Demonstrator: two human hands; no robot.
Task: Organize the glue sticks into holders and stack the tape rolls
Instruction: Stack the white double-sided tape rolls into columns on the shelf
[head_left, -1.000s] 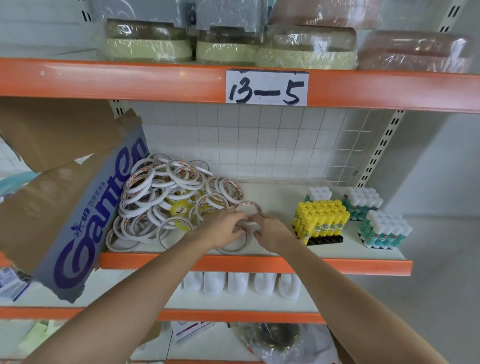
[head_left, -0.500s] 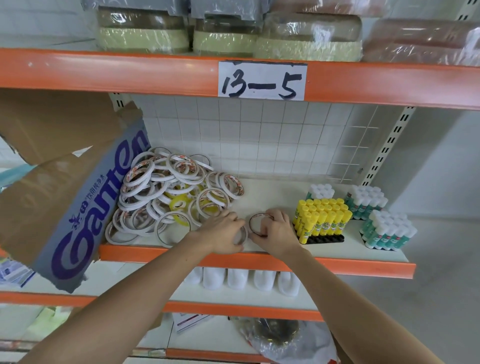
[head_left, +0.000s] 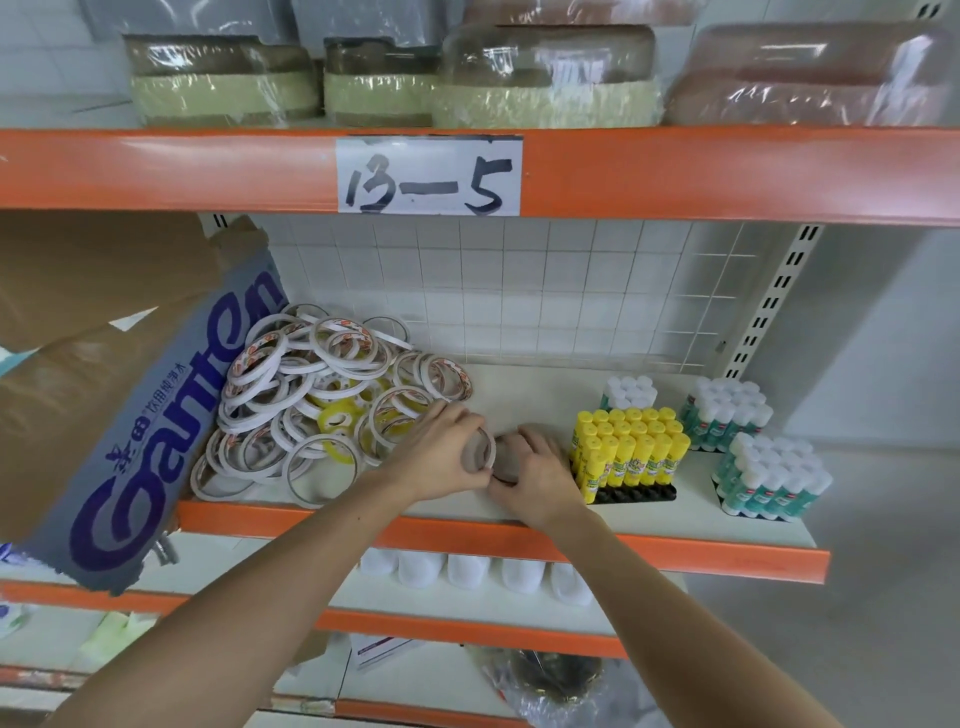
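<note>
Your left hand (head_left: 441, 457) holds tape roll (head_left: 480, 451) on edge, mid-shelf (head_left: 519, 514). Right hand (head_left: 535, 475) curls round small stack (head_left: 506, 462) beside it, keeping rings lined up. Glue sticks (head_left: 628, 447) stand right.

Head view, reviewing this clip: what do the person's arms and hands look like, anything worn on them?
Both forearms are bare as far as the frame shows, with no sleeves visible. The left hand and right hand wear no gloves. I see no watch, bracelet or ring.
</note>
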